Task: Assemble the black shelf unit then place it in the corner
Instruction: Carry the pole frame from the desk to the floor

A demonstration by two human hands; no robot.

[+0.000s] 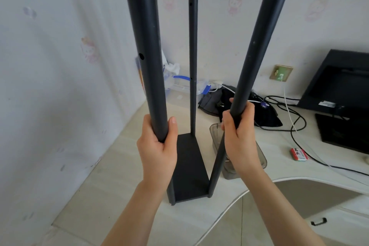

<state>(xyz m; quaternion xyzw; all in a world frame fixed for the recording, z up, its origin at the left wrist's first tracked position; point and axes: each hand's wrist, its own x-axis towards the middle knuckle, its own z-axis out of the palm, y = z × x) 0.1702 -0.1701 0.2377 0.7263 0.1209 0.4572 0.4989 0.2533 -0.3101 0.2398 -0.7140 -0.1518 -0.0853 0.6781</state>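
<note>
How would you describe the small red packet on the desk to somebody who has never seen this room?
On the right of the pale desk stands a black monitor on a flat black base. Just left of that base, beside a black cable, lies the red packet. It is small, flat and red with white, while its neighbours are black or grey.

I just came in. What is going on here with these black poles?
A person is putting together a black shelf unit, bare-handed. The left grip holds the near left pole and the right grip holds the near right pole, both low down. The unit stands upright on the pale desk near the wall. Only the bottom panel sits between the poles; no upper shelves are on yet.
</note>
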